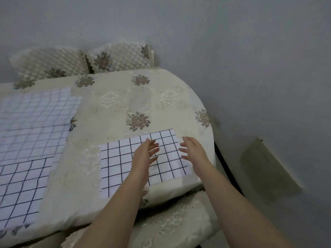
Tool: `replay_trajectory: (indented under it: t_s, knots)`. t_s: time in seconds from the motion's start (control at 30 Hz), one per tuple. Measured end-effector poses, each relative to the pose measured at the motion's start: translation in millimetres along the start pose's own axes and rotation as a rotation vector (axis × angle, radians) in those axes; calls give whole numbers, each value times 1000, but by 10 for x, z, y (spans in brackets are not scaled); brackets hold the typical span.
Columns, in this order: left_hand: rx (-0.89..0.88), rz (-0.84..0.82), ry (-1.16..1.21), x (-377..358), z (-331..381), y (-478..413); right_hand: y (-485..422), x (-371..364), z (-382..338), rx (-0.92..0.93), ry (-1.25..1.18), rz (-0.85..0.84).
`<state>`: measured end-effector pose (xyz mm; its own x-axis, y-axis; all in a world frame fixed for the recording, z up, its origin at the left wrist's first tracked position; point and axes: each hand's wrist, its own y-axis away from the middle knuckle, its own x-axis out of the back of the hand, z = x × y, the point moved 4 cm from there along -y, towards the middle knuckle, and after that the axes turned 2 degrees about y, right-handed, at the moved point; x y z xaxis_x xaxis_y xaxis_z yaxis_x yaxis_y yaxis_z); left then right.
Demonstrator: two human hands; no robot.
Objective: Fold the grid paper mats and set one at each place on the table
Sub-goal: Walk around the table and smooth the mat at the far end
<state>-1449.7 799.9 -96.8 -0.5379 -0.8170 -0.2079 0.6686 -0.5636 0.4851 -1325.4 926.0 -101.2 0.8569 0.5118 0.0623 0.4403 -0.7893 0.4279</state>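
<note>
A folded white grid paper mat [118, 163] lies flat near the table's right front edge. My left hand [146, 153] hovers over its middle, fingers spread, holding nothing. My right hand [192, 151] is at the mat's right edge, also with fingers apart and empty. A second folded grid mat [21, 188] lies at the front left. Behind it, a larger pale stack of unfolded grid sheets [34, 122] rests at the left.
The table [125, 102] has a cream floral cloth and a rounded right end close to the grey wall [250, 68]. Two quilted chair backs [53, 63] stand at the far side. A cushioned chair seat [170, 221] is below the front edge.
</note>
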Motion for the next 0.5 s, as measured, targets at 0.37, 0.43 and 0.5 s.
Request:
replay_trajectory:
  t_s: [0.37, 0.43, 0.5]
  knots:
    - [4, -228, -144, -1380, -289, 158, 97, 1482, 163, -8, -152, 337]
    - [7, -260, -163, -1685, -379, 191, 97, 1799, 195, -6, -150, 366]
    - [10, -278, -177, -1993, -469, 202, 66, 2115, 208, -12, -153, 392]
